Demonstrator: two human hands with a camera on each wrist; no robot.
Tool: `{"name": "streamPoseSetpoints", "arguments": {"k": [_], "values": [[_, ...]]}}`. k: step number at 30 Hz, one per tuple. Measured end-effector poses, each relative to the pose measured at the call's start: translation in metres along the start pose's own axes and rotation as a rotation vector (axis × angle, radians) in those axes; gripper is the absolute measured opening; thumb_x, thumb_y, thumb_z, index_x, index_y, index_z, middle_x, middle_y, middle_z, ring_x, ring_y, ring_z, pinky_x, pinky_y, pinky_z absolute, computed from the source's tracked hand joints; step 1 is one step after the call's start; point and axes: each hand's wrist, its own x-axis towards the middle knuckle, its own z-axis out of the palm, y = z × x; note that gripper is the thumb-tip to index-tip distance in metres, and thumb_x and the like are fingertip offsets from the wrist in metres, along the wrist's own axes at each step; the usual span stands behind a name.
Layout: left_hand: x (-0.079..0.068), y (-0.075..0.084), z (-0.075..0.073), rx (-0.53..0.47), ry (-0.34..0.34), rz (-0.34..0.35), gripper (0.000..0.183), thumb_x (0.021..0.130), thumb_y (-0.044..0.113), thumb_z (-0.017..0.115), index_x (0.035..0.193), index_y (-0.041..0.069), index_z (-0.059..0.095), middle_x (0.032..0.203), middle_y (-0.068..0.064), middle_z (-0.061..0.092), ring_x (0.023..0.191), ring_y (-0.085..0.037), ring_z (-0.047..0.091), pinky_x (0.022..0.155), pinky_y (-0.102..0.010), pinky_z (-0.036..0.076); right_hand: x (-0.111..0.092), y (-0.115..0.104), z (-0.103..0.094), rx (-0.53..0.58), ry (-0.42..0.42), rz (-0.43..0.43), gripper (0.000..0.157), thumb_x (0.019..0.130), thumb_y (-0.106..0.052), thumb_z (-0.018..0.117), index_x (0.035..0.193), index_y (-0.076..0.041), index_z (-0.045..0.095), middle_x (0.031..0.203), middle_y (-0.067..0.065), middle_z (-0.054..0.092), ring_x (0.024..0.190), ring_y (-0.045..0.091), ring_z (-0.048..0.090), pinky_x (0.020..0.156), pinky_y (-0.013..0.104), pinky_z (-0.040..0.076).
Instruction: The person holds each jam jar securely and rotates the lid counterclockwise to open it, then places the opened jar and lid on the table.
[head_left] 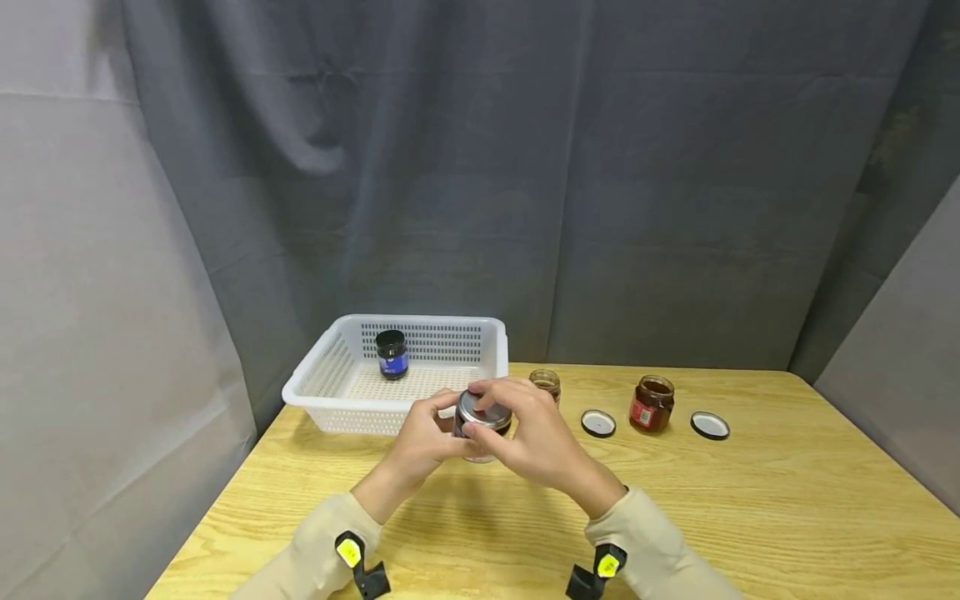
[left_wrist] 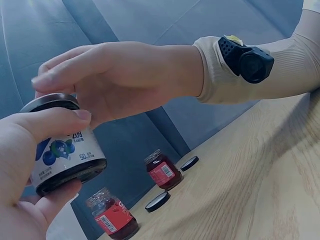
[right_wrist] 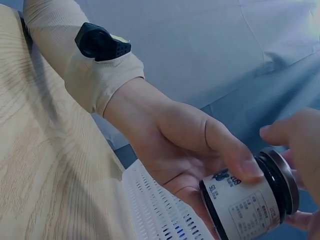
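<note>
A jam jar (left_wrist: pixel 70 155) with a white label and printed blueberries is held up above the table in front of the basket. My left hand (head_left: pixel 422 437) grips its body, thumb across the label and fingers round the far side. On the jar sits a silver metal lid (head_left: pixel 483 410). Over it arches my right hand (head_left: pixel 536 433), with fingertips on the top and far edge and the thumb at the near side. In the right wrist view, the jar's back label (right_wrist: pixel 250 212) shows small print, and the right fingers (right_wrist: pixel 300 220) curl about the lid.
A white plastic basket (head_left: pixel 341 406) stands at the back left, holding a dark jar (head_left: pixel 392 357) with a blue label. To the right are two lidless red-labelled jars, one (head_left: pixel 545 382) partly behind my right hand, another (head_left: pixel 652 406) farther right. Two loose lids, a left one (head_left: pixel 597 423) and a right one (head_left: pixel 709 425), lie on the wooden table (head_left: pixel 750 517).
</note>
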Motion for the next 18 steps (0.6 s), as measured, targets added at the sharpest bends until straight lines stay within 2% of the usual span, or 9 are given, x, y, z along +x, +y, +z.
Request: {"name": "streamPoseSetpoints", "arguments": {"k": [2,6,14,18], "values": [[0.0,-0.001,0.001,-0.003,-0.009,-0.001,0.057,0.078,0.0,0.088,0.131,0.003,0.069,0.128,-0.016,0.057,0.099,-0.034,0.07,0.077,-0.04,0.062,0.0,0.0,0.0,-0.006,0.004,0.013,0.015,0.088,-0.02,0.084,0.09,-0.015,0.07,0.12,0.002,0.074,0.107,0.022,0.066,0.086,0.043,0.054],[0.0,-0.003,0.002,-0.006,-0.018,-0.01,0.056,0.079,0.002,0.088,0.131,0.005,0.07,0.126,-0.016,0.056,0.099,-0.035,0.07,0.076,-0.04,0.062,0.001,0.001,-0.002,-0.009,-0.016,0.042,0.017,0.086,-0.019,0.087,0.088,-0.015,0.071,0.117,0.001,0.075,0.103,0.021,0.068,0.084,0.041,0.056],[-0.001,-0.002,0.002,0.001,0.004,-0.014,0.056,0.077,0.0,0.088,0.13,0.004,0.069,0.13,-0.014,0.058,0.097,-0.031,0.07,0.074,-0.038,0.062,0.003,0.003,-0.009,-0.001,-0.092,0.051,0.02,0.087,-0.021,0.086,0.101,-0.013,0.074,0.126,0.005,0.071,0.117,0.025,0.066,0.095,0.046,0.054],[-0.001,-0.001,0.002,0.0,-0.002,-0.017,0.059,0.076,-0.001,0.088,0.132,0.005,0.068,0.127,-0.015,0.059,0.097,-0.03,0.07,0.074,-0.039,0.062,0.003,0.003,-0.012,0.012,-0.122,0.076,0.021,0.087,-0.02,0.085,0.103,-0.013,0.074,0.128,0.005,0.07,0.12,0.024,0.065,0.095,0.045,0.054]]}}
